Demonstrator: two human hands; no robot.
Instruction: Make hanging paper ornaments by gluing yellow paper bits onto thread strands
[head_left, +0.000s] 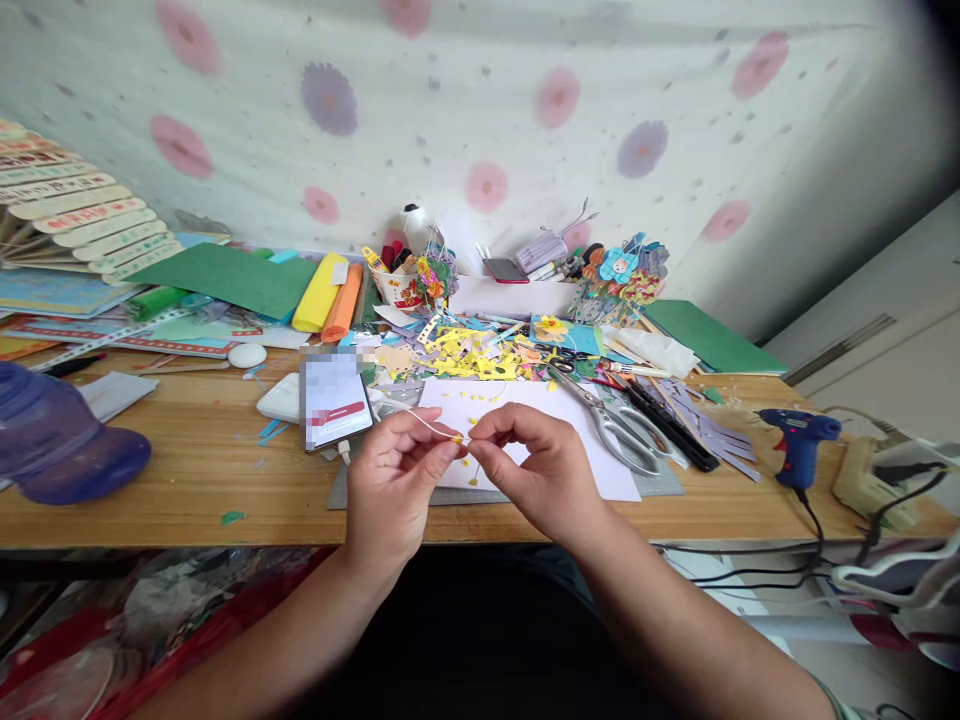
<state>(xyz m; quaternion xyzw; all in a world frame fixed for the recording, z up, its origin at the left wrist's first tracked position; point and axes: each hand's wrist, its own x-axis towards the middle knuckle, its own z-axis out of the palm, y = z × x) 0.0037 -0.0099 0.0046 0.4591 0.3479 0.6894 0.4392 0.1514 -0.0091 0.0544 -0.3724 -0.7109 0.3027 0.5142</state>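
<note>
In front of me, my left hand [394, 485] and my right hand [544, 470] meet fingertip to fingertip above a white sheet of paper [615, 485]. A small yellow piece [457, 439] is pinched at the tips of my left thumb and finger. From the pinched fingers of my right hand a thin white strip [426, 422] runs up and left across my left fingers; whether it is paper or wire I cannot tell. Several tiny yellow bits [474, 421] lie on the sheet below. Large silver scissors [611, 425] rest on its right side.
A phone [337, 400] stands tilted at the left, plugged into a cable. Yellow paper scraps [472, 350] heap up behind the sheet. To the right are a black-handled tool [667, 425], a blue glue gun [799, 440] and a power strip [874, 475]. A purple bottle [60, 440] is at far left.
</note>
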